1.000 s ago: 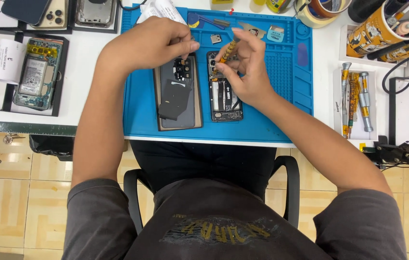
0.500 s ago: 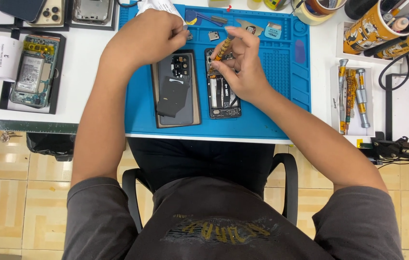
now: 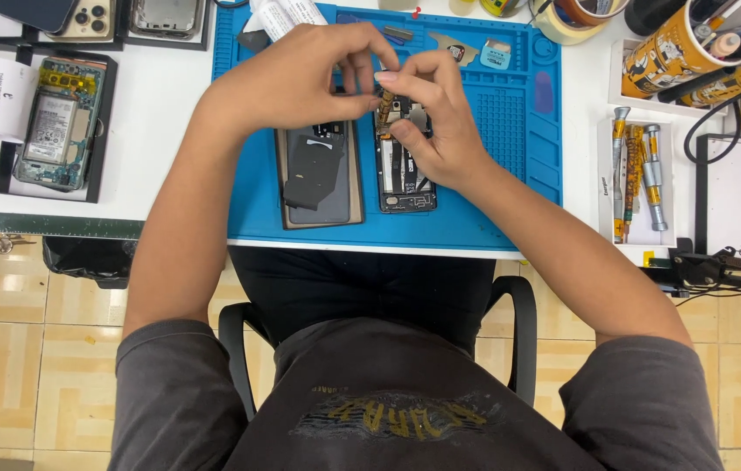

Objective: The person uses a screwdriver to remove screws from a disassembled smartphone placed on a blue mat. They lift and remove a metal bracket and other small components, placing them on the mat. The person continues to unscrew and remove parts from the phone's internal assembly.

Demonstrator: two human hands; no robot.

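Over the blue silicone work mat (image 3: 510,183) on the bench, the left hand (image 3: 301,78) and right hand (image 3: 436,122) both pinch a small copper-coloured flex part (image 3: 385,105) above the opened black phone body (image 3: 404,170), apparently mid-fitting, which calls for fine alignment.

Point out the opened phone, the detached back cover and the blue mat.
opened phone (image 3: 405,179), head view, lower half of its exposed inside.
back cover (image 3: 318,179), head view, its dark middle.
blue mat (image 3: 510,131), head view, bare right part.
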